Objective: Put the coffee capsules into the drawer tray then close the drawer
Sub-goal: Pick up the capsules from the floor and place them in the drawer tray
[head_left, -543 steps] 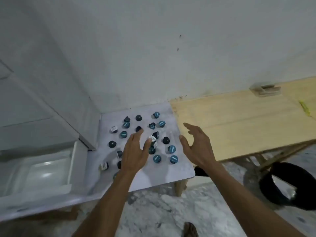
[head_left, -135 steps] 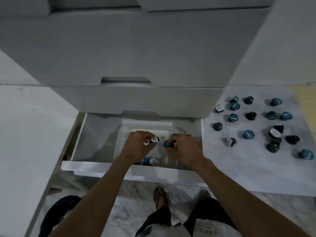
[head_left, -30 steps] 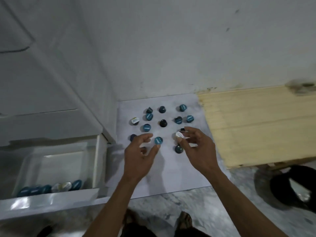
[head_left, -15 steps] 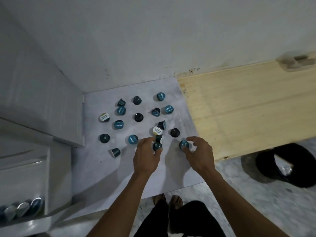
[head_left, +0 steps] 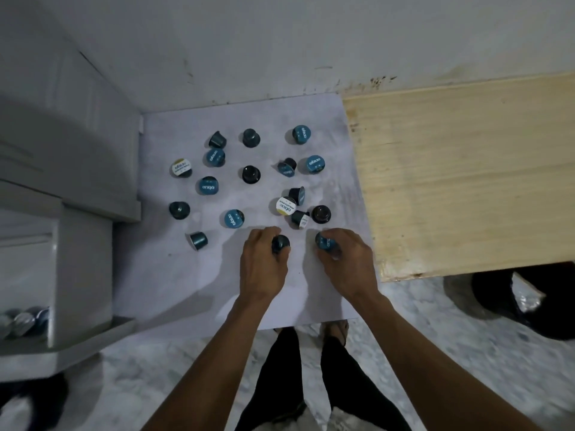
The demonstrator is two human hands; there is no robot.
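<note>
While both forearms reach in from the bottom of the frame, the left hand (head_left: 263, 262) closes thumb and fingers around a dark coffee capsule (head_left: 280, 243), and the right hand (head_left: 347, 262) pinches a teal-lidded capsule (head_left: 324, 242) between thumb and fingertips. Both held capsules sit at the near edge of the group, low over the white surface (head_left: 174, 275); contact with it cannot be confirmed. Beyond the hands, the remaining loose capsules (head_left: 208, 185) lie scattered on the surface: some upright showing teal foil lids, some inverted showing dark bases, several tipped on their sides. A white-lidded capsule (head_left: 286, 206) lies just beyond the left hand, beside a dark inverted capsule (head_left: 321, 214). At the left edge, the open white drawer (head_left: 84, 269) projects forward from the cabinet, well apart from the hands. Inside it, a row of stored capsules (head_left: 23, 320) is partly visible against the front wall. A wooden board (head_left: 466, 169) adjoins the surface on the right
</note>
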